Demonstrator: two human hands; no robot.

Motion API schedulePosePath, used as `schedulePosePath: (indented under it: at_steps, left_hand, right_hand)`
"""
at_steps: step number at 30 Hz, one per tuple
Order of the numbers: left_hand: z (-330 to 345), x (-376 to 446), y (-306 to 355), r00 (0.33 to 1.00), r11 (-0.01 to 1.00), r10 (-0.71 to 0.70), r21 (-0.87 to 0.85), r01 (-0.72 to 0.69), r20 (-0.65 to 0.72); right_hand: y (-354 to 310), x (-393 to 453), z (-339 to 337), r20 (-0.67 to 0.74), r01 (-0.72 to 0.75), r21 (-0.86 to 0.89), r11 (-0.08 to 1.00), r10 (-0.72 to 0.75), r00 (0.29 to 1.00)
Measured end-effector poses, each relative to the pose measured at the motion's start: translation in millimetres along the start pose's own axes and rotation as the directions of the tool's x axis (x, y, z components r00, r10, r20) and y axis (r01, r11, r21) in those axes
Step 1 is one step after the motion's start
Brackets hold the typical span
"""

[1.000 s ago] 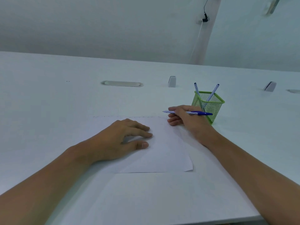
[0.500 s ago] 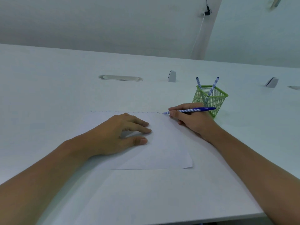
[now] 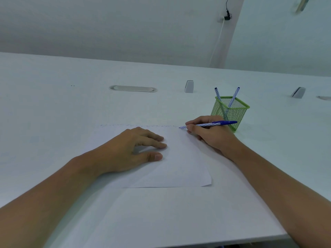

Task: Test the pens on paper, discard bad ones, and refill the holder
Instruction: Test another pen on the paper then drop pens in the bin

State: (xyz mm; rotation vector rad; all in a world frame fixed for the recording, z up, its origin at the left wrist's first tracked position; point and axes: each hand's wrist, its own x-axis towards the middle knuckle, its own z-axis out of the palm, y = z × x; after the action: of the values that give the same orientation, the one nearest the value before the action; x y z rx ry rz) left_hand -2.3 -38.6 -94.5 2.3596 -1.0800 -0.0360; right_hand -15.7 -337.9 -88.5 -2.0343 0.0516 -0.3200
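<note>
Head view: right hand (image 3: 213,135) grips pen (image 3: 211,124); left hand (image 3: 129,151) flat on paper (image 3: 180,169).

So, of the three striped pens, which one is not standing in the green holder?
The pen gripped in the right hand, lying nearly level with its tip at the paper's far edge. The other two pens stand tilted in the green holder.

White table (image 3: 53,108): paper (image 3: 179,167), green holder (image 3: 231,113).

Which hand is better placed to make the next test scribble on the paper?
Right. The right hand grips the pen, its tip at the far edge of the paper. The left hand lies flat, pinning the sheet.
</note>
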Motion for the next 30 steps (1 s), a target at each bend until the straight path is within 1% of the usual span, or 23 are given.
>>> schedulePosePath:
  at_steps: [4, 7, 9, 12, 15, 17, 27, 30]
  left_hand:
    - [0.1, 0.3, 0.6, 1.000, 1.000, -0.002, -0.004, 0.002, -0.004]
    - [-0.3, 0.4, 0.2, 1.000, 1.000, -0.003, -0.006, 0.003, -0.001]
    - [-0.6, 0.4, 0.4, 1.000, 1.000, -0.006, -0.003, 0.006, 0.003]
    - [-1.0, 0.1, 1.4, 1.000, 1.000, -0.012, -0.009, 0.012, 0.004]
    - [-1.4, 0.0, 1.7, 1.000, 1.000, -0.015, -0.009, 0.015, 0.010]
    - [-1.5, 0.2, 2.1, 1.000, 1.000, -0.018, -0.010, 0.018, 0.012]
    - [-1.5, 0.6, 1.5, 1.000, 1.000, -0.018, -0.009, 0.018, 0.016]
    - [-1.5, 0.1, 2.3, 1.000, 1.000, -0.023, -0.012, 0.023, 0.015]
  right_hand:
    - [-1.0, -0.2, 1.1, -0.028, -0.015, 0.033, 0.999, 0.016, 0.999]
    - [-1.5, 0.9, 0.6, -0.074, 0.002, 0.127, 0.992, 0.008, 0.997]
    - [-0.8, 1.5, -0.3, -0.065, 0.010, 0.149, 0.989, -0.001, 0.998]
    - [1.1, -0.3, 0.8, 0.001, 0.016, 0.080, 0.997, -0.016, 1.000]
    - [2.5, 0.8, 2.2, 0.032, 0.042, -0.036, 0.998, -0.041, 0.999]
    - [1.0, 1.2, 1.7, 0.046, 0.043, -0.074, 0.996, -0.040, 0.998]
    - [-2.9, -1.6, 0.8, 0.004, 0.026, -0.030, 0.999, -0.026, 1.000]
    - [-5.3, -2.7, 0.9, -0.030, -0.010, -0.002, 1.000, 0.010, 0.999]
